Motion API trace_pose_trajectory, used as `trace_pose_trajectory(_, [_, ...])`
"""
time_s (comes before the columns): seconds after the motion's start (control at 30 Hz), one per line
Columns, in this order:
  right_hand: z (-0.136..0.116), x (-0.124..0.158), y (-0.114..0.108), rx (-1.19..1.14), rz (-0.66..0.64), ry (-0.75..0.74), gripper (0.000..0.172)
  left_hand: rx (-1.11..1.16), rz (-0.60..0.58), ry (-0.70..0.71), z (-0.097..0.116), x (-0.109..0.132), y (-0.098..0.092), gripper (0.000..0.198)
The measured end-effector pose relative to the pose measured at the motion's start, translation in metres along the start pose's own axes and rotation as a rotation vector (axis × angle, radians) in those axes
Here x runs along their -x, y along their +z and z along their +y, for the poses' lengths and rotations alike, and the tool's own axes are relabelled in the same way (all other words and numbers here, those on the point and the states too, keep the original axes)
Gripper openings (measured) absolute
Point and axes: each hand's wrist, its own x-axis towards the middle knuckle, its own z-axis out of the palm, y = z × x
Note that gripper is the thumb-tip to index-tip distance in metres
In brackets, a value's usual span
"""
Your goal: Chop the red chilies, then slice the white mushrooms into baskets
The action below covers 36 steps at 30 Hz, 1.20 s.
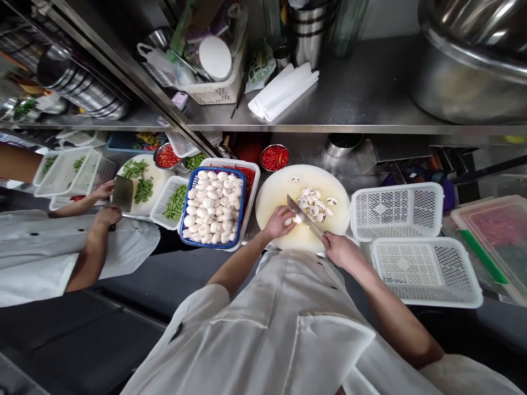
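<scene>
My right hand [341, 251] is wrapped round the handle of a knife [307, 218], whose blade lies slantwise over a round white cutting board [269, 189]. Just left of the blade, my left hand [280, 221] has its fingers bent round a mushroom [288, 221], which is partly hidden. Sliced mushrooms [315, 206] lie in a loose pile beyond the knife, with single slices farther out on the board. To the left of the board, whole white mushrooms [212, 206] fill a blue basket [185, 216].
Two white baskets [397, 211] stand on the right. Behind the board is a bowl of red chillies [275, 158], below a steel shelf [354, 104] with a large pot [473, 71]. At left, a co-worker's hands hold a cleaver [122, 193] by green vegetables [143, 190].
</scene>
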Motion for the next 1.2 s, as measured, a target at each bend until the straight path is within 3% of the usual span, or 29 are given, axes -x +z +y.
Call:
trace_pose_trajectory(0.33, [-0.019,-0.018,0.020,-0.059,-0.047,0.063,0.038,0.005,0.032,0.053,-0.003,0.002,0.002,0.025])
trace_pose_trajectory(0.5, [-0.010,-0.004,0.019,-0.058,0.037,0.042,0.039,-0.016,0.011,0.035,-0.003,0.003,0.002,0.025])
trace_pose_trajectory(0.7, [0.000,0.010,0.013,-0.098,-0.002,0.015,0.036,0.000,0.040,0.054,-0.002,0.005,0.004,0.027])
trace_pose_trajectory(0.93, [-0.013,-0.020,0.025,-0.084,-0.056,0.045,0.037,0.015,0.001,0.016,0.000,0.002,0.005,0.028])
trace_pose_trajectory(1.1, [-0.010,-0.032,0.023,-0.153,0.041,-0.015,0.040,0.043,-0.001,0.036,0.006,0.002,-0.006,0.033])
trace_pose_trajectory(1.2, [0.000,-0.021,0.022,-0.209,0.138,-0.011,0.043,0.071,0.090,-0.009,0.005,0.020,-0.020,0.041])
